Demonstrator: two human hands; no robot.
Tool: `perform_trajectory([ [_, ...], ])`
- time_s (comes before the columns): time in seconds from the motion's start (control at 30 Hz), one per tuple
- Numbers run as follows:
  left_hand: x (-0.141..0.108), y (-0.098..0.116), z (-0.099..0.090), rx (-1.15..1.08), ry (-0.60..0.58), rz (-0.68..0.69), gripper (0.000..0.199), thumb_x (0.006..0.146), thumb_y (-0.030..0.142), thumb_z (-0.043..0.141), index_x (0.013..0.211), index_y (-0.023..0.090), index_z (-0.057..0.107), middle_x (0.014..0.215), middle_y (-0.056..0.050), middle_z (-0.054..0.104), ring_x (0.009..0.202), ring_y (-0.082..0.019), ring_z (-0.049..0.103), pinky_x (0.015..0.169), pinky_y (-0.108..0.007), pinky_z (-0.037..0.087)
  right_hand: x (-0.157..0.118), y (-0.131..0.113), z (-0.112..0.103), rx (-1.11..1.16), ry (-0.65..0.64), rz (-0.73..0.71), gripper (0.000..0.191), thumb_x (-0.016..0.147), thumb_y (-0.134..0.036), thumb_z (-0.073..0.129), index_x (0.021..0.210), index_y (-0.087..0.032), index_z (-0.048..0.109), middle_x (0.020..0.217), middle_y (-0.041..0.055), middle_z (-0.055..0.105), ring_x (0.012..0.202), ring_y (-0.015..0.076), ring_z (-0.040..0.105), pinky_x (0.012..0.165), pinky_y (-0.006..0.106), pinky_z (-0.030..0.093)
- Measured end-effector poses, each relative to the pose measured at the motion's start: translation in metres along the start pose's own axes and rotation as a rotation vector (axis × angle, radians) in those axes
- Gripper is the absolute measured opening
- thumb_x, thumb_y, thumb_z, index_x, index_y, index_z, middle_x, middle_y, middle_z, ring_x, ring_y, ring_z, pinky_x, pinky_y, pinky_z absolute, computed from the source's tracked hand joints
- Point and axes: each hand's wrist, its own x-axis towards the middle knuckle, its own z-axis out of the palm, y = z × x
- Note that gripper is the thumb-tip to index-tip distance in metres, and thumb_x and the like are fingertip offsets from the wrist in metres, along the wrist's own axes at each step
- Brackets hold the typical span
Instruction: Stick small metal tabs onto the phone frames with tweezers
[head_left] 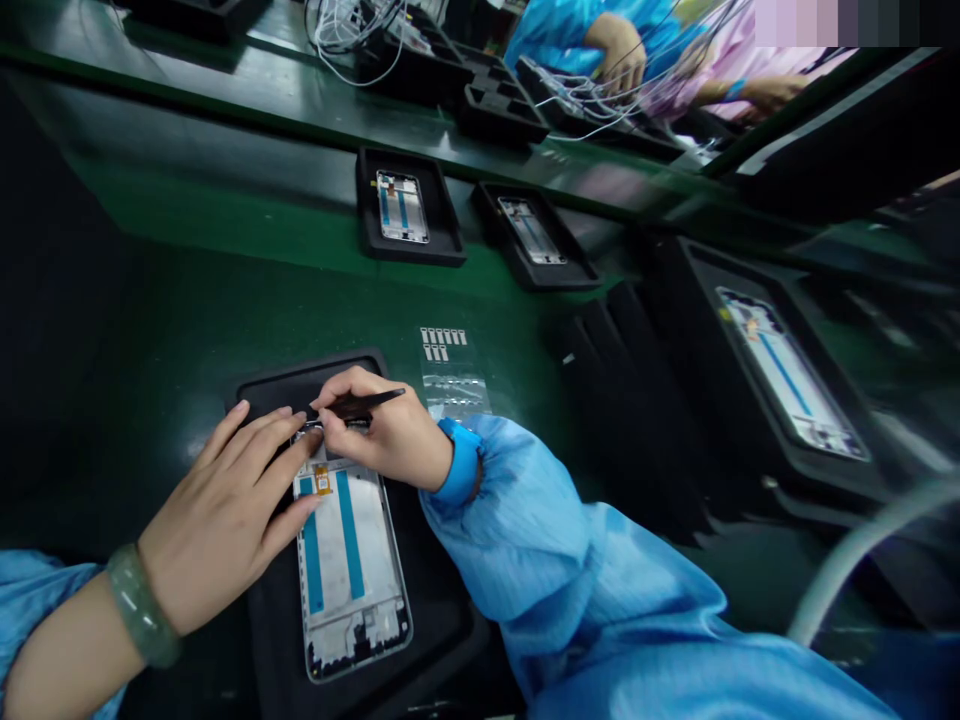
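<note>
A silver phone frame (pixel 381 560) with two blue strips and an orange flex piece lies in a black foam tray (pixel 442 640) in front of me. My left hand (pixel 225 505), fingers stretched out, rests along the frame's left side and upper end. In my right hand (pixel 401 435) is a pair of dark tweezers (pixel 379 400), pinched between thumb and fingers. Their tip is over the frame's upper end, where my fingers hide the details. Just beyond my right wrist lies a clear sheet with several small pale labels (pixel 444 338).
Farther back on the green bench (pixel 225 290) are two black trays (pixel 442 235) (pixel 574 270) with phone frames. Another framed phone (pixel 795 390) sits on stacked trays at right. White cables (pixel 360 30) lie on the upper shelf. Co-workers' hands (pixel 622 55) show beyond it.
</note>
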Motion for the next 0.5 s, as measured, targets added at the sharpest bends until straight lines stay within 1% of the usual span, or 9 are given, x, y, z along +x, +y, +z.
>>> perform_trajectory([
  [0.1, 0.0003, 0.0001, -0.0002, -0.004, -0.001, -0.002, 0.047, 0.084, 0.039, 0.048, 0.126, 0.017, 0.044, 0.125, -0.011, 0.052, 0.121, -0.026, 0.044, 0.107, -0.05, 0.026, -0.0002, -0.0001, 0.0004, -0.023, -0.017, -0.052, 0.01, 0.081, -0.019, 0.049, 0.089, -0.016, 0.053, 0.085, 0.0029, 0.062, 0.076, 0.0106, 0.059, 0.07, 0.023, 0.048],
  [0.3, 0.0001, 0.0003, 0.0, -0.025, 0.009, -0.011, 0.046, 0.084, 0.039, 0.049, 0.125, 0.018, 0.046, 0.126, -0.011, 0.052, 0.121, -0.026, 0.044, 0.107, -0.05, 0.027, -0.0007, 0.0007, -0.0009, 0.038, 0.012, 0.045, 0.008, 0.08, -0.019, 0.05, 0.086, -0.016, 0.053, 0.082, 0.0014, 0.061, 0.07, 0.009, 0.059, 0.064, 0.02, 0.049],
  [0.43, 0.0002, 0.0009, -0.0009, -0.016, 0.001, -0.007, 0.045, 0.084, 0.038, 0.049, 0.124, 0.017, 0.046, 0.125, -0.011, 0.052, 0.121, -0.025, 0.044, 0.108, -0.049, 0.025, -0.0013, 0.0001, 0.0005, -0.012, 0.02, -0.036, 0.008, 0.08, -0.018, 0.05, 0.087, -0.016, 0.054, 0.082, 0.0023, 0.061, 0.073, 0.0097, 0.059, 0.068, 0.021, 0.049],
  [0.5, 0.0003, 0.0007, -0.001, -0.015, -0.003, -0.005, 0.046, 0.084, 0.04, 0.049, 0.123, 0.017, 0.047, 0.125, -0.012, 0.052, 0.121, -0.026, 0.044, 0.108, -0.05, 0.025, 0.0002, -0.0006, 0.0014, -0.03, 0.008, -0.036, 0.009, 0.08, -0.019, 0.049, 0.088, -0.016, 0.054, 0.083, 0.0027, 0.061, 0.076, 0.0102, 0.059, 0.07, 0.021, 0.049],
])
